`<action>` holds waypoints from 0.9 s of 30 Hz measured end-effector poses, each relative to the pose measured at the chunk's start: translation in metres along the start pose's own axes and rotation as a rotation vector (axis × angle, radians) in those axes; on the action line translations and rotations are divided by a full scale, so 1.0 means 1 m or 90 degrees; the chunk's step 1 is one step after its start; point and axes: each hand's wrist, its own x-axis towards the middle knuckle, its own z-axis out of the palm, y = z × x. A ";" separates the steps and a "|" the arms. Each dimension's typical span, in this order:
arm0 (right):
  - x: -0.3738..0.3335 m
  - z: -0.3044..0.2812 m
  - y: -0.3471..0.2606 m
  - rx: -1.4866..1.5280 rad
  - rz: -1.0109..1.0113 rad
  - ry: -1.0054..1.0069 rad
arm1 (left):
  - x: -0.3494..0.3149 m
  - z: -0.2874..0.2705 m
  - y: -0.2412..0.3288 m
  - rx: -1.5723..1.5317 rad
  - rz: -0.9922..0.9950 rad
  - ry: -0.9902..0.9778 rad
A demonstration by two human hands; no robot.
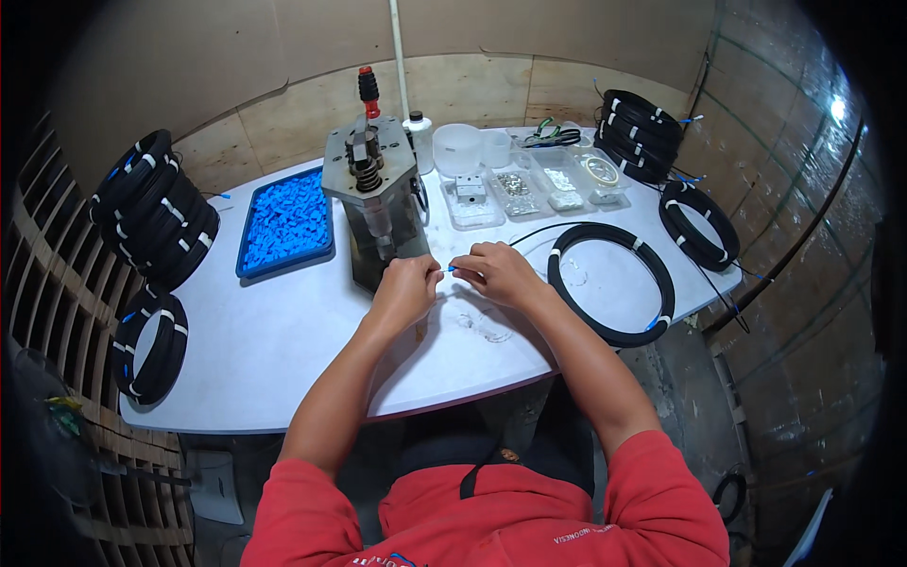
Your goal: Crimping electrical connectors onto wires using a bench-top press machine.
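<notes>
My left hand [408, 288] and my right hand [503, 274] meet over the middle of the table, just in front of a grey metal bench press. A small blue connector [452, 268] shows at the fingertips of my right hand, on the end of a black cable. From behind that hand the cable runs to a black cable coil [667, 283] lying flat at the right. My left hand is closed in a pinch at the connector's tip; a small pale bit shows there, too small to name.
The bench press [378, 208] stands close beyond my left hand. A blue tray [329, 248] of blue pieces lies left of it. Clear boxes [515, 194] of small parts line the back. Stacked cable coils [156, 213] stand left, more coils [640, 137] at back right.
</notes>
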 end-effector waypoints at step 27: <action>0.044 0.051 -0.018 0.086 -0.083 0.107 | -0.028 -0.046 -0.080 0.039 -0.024 0.062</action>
